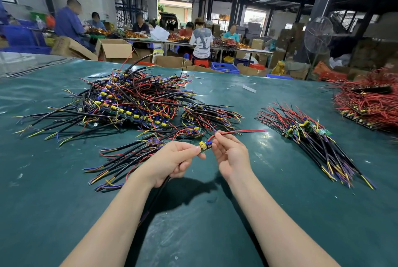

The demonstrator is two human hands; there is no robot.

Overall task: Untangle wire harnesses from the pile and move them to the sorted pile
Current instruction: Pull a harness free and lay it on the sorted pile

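Left hand [172,160] curls round one harness [205,146] at its small board, centre; right hand [231,154] pinches its red wire. Looks free, not yet placed. Sorted pile [312,137], 2 o'clock, modest; tangled pile [129,103], 11 o'clock, far bigger, so most work likely remains

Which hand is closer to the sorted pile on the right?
Right. The right hand is left of the sorted pile, pinching the red wire; the left hand is farther left, holding the board.
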